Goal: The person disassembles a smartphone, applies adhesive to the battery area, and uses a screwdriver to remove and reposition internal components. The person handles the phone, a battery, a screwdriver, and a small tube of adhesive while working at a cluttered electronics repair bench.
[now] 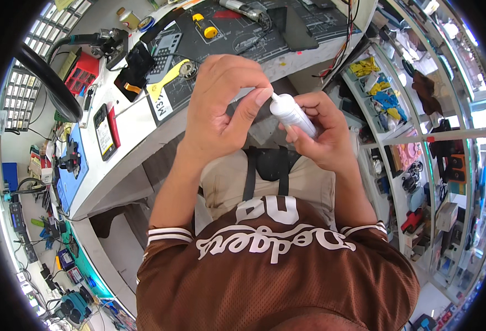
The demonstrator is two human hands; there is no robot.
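In front of my lap, my right hand (pixel 328 129) is wrapped round a small white tube-like bottle (pixel 294 117). Its narrow nozzle (pixel 275 96) points up and to the left. My left hand (pixel 221 107) is closed in a pinch at the nozzle's tip, thumb against forefinger. Whether a separate cap sits between those fingers is hidden. Both hands are held up near the front edge of the workbench, apart from its surface.
The curved white bench (pixel 129 124) carries a dark work mat (pixel 237 38), a yellow-handled tool (pixel 204 26), a yellow scraper-like piece (pixel 168 79), and a phone (pixel 105 132). A black bent arm (pixel 49 83) hangs at left. Loaded glass shelves (pixel 419 135) stand at right.
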